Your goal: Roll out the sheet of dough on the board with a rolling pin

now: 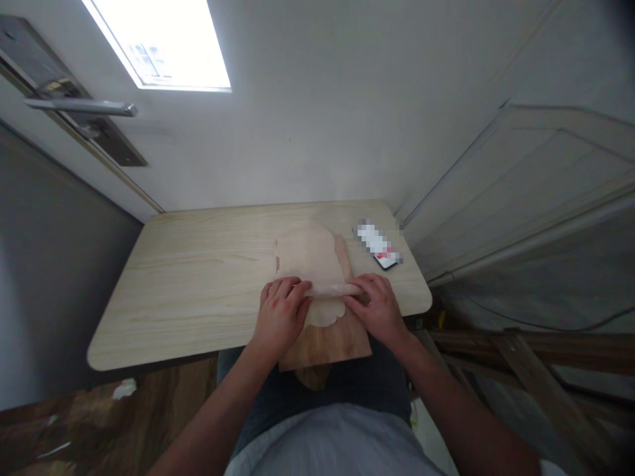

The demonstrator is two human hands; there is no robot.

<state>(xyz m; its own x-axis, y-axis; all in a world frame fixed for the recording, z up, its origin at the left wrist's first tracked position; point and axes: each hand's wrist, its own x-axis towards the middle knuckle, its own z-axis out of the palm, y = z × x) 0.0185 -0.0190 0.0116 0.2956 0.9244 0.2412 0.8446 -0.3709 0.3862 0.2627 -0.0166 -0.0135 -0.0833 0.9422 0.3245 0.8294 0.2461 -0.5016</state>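
Note:
A thin, pale sheet of dough covers most of a wooden cutting board, with an uneven edge at the front. Across the sheet lies a whitish rolling pin, with dough showing on both its far and near sides. My left hand is closed over the pin's left end, fingers bent and thumb toward the middle. At the other end, my right hand grips the pin with curled fingers, just over the board's right edge. Both ends of the pin are partly hidden by my fingers.
The board rests on a light wood-grain table and juts past its front edge over my lap. A phone lies to the right of the dough. Behind stands a white door with a metal handle and a bright window.

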